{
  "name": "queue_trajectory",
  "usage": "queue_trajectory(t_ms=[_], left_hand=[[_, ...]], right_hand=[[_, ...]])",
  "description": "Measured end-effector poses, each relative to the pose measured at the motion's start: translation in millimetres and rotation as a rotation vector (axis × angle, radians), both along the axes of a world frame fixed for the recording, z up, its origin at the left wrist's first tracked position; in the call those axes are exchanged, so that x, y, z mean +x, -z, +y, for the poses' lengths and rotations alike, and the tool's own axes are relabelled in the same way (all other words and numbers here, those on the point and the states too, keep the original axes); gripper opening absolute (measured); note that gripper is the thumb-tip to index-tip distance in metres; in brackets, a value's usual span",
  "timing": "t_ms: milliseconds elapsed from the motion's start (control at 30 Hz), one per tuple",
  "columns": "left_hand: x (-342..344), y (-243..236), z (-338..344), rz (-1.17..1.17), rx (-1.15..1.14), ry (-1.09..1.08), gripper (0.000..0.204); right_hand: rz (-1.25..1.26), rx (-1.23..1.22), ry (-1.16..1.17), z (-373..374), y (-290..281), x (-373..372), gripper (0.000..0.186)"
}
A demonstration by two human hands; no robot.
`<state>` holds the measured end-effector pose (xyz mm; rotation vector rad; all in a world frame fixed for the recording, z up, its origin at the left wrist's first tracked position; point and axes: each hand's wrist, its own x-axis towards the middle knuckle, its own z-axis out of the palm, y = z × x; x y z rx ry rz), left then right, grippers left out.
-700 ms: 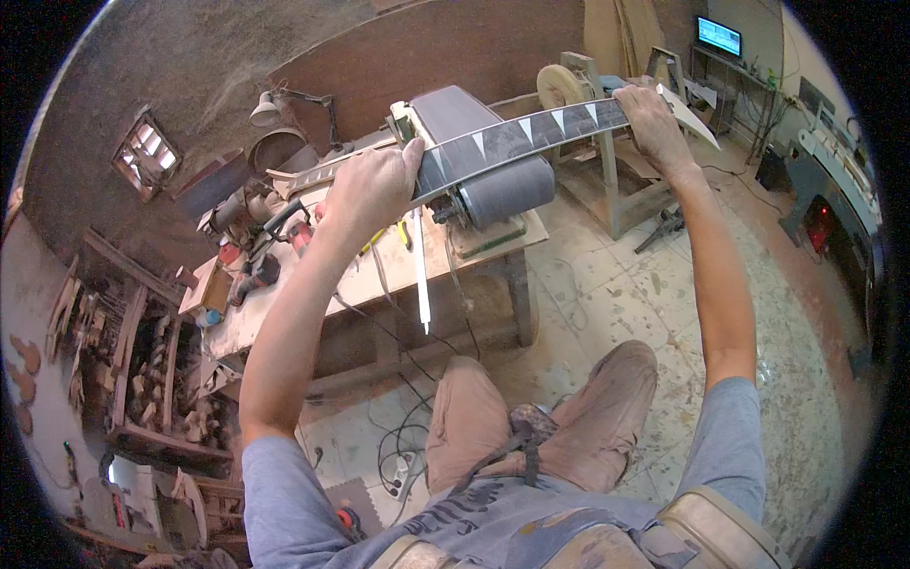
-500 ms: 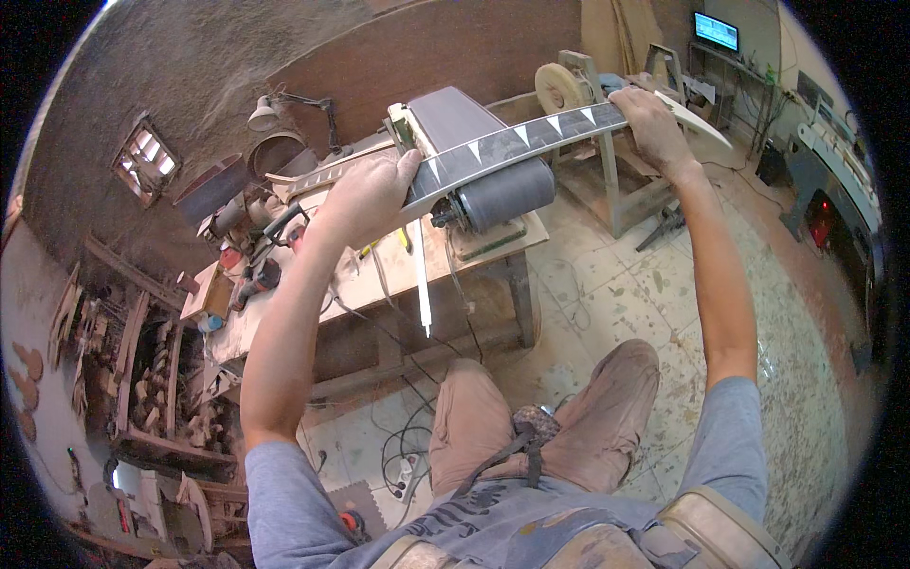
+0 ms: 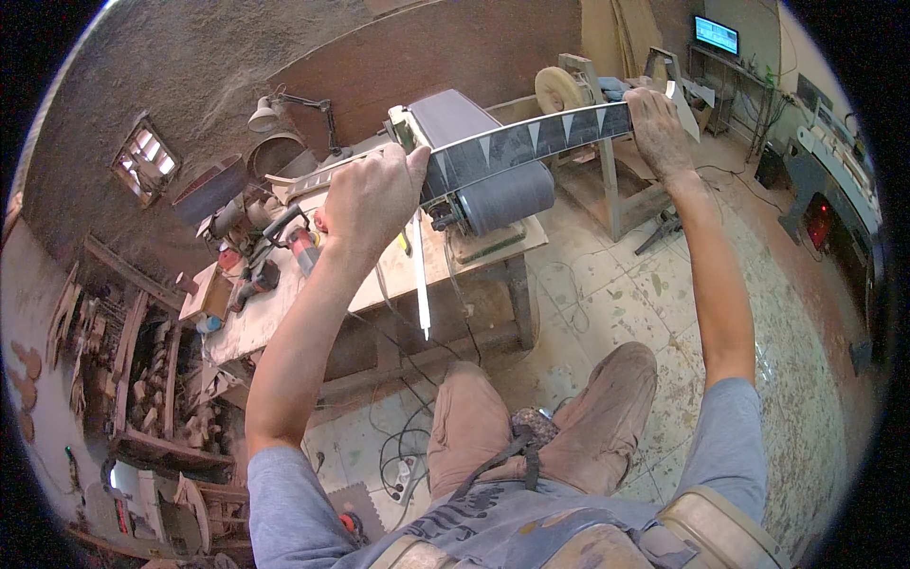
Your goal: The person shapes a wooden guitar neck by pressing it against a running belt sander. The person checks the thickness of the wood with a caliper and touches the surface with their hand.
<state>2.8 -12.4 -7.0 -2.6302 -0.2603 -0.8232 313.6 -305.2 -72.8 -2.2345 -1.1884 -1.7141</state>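
Note:
My left hand (image 3: 372, 199) and my right hand (image 3: 661, 133) are closed on opposite ends of a long dark strip with white triangular inlays (image 3: 517, 140), like an instrument neck. The strip lies crosswise over a belt sander (image 3: 506, 197) on the wooden workbench (image 3: 494, 266), near the front roller; whether it touches the belt I cannot tell. A pale part at the strip's right end is partly hidden behind my right hand. A long narrow white piece (image 3: 423, 289) sticks out over the bench's front edge below my left hand.
Power tools (image 3: 254, 283), a desk lamp (image 3: 265, 116) and cables crowd the bench's left. A wooden stand with a wheel (image 3: 559, 90) is behind at right, a lit screen (image 3: 716, 35) farther back, a machine (image 3: 820, 223) on the right. Cables and a power strip (image 3: 408, 474) lie by my legs.
Both hands and the inlaid strip have shifted a little to the right. The pale part at its right end shows less now, more of it behind my right hand.

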Motion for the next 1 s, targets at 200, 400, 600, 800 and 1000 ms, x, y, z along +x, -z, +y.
queue_trajectory(t_ms=[200, 400, 600, 800, 1000], left_hand=[[7, 6, 59, 0.303, -0.143, 0.317, 0.034], [13, -30, 21, 0.824, -1.087, -0.060, 0.062], [18, -24, 18, 0.620, -0.672, -0.023, 0.062], [19, -8, 31, 0.415, -0.310, 0.125, 0.068], [19, -22, 22, 0.644, -0.771, -0.017, 0.072]], right_hand=[[0.277, -0.082, -0.241, 0, -16, -6, 0.026], [0.594, -0.300, -0.119, -12, -48, -10, 0.026], [0.571, -0.275, -0.109, -7, -47, -8, 0.023], [0.394, -0.104, -0.185, 0, -20, -9, 0.027], [0.587, -0.298, -0.065, -5, -36, 6, 0.028]])
